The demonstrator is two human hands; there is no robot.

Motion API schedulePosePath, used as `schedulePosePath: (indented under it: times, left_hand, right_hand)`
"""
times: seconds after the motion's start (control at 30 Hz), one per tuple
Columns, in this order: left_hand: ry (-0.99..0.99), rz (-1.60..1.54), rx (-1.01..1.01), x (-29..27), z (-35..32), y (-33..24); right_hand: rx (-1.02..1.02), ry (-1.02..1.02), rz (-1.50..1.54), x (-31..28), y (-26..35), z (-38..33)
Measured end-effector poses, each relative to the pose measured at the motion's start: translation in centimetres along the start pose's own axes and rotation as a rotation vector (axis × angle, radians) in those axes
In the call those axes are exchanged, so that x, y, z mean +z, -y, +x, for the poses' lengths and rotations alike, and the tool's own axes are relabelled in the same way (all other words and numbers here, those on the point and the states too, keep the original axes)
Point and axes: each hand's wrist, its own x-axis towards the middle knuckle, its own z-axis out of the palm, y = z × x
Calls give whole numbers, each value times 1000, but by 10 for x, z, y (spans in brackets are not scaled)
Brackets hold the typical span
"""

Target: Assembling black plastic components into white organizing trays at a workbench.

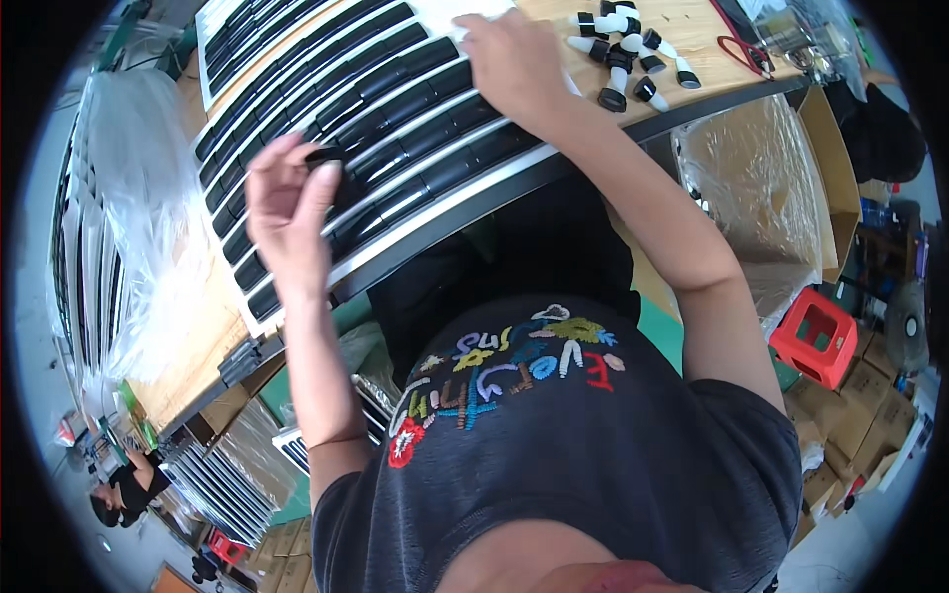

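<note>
Glossy black cylindrical pieces (405, 121) lie in long rows on a white board (265, 321) at the table's near edge. My left hand (287, 203) is above the left part of these rows. Its thumb and fingers pinch a small black piece (324, 155). Farther right, my right hand (516, 71) reaches over the far right end of the rows. Its fingers are drawn together at a small whitish spot, and what they hold is too small to make out. Several loose black-and-white pieces (633, 54) lie scattered on the wood to the right of this hand.
Red-handled scissors or pliers (743, 54) lie at the table's right end. Clear plastic sheeting (148, 198) hangs at the left. Under the right side stands a plastic-lined carton (756, 178), with a red stool (814, 338) beyond. Another person (129, 491) is at far left.
</note>
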Motion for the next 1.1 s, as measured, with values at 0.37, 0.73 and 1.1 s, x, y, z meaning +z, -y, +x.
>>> schedulePosePath:
  times: [0.37, 0.73, 1.1]
  left_hand:
    - [349, -653, -470, 106, -24, 15]
    - [254, -556, -267, 126, -33, 17]
    - [292, -618, -283, 105, -41, 9]
  right_hand:
    - [216, 231, -51, -118, -111, -79]
    - [424, 87, 709, -117, 11, -65]
    - [279, 277, 847, -104, 36, -71]
